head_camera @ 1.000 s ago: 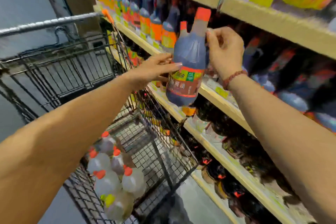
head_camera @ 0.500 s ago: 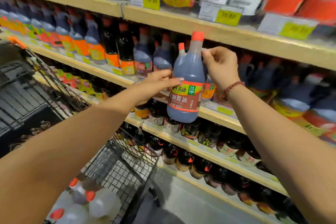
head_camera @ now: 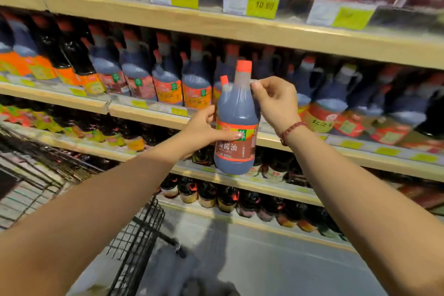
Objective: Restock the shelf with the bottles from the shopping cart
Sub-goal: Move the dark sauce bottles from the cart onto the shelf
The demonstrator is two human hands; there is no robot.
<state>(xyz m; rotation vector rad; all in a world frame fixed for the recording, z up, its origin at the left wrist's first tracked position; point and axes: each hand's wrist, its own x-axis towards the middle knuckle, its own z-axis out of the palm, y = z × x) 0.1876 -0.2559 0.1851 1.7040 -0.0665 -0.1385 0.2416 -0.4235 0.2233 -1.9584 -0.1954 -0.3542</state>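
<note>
Nearest, at lower left, the wire shopping cart [head_camera: 134, 235] shows one corner; its contents are out of view. Mid-scene, one soy sauce bottle [head_camera: 236, 127], full and dark, hangs upright in the air before the middle shelf [head_camera: 149, 113]. The left hand [head_camera: 204, 131] is closed round its labelled belly; the right hand [head_camera: 276, 101] pinches its handle by the neck. Judged heavy, rigid and smooth: support low, steady high. Beyond, shelved bottles [head_camera: 168, 84] stand in a blurred row, too indistinct to count.

Wooden shelf [head_camera: 149, 113] carries a row of dark soy sauce bottles [head_camera: 165, 84] with orange caps; yellow price tags [head_camera: 179, 111] line its front edge.
</note>
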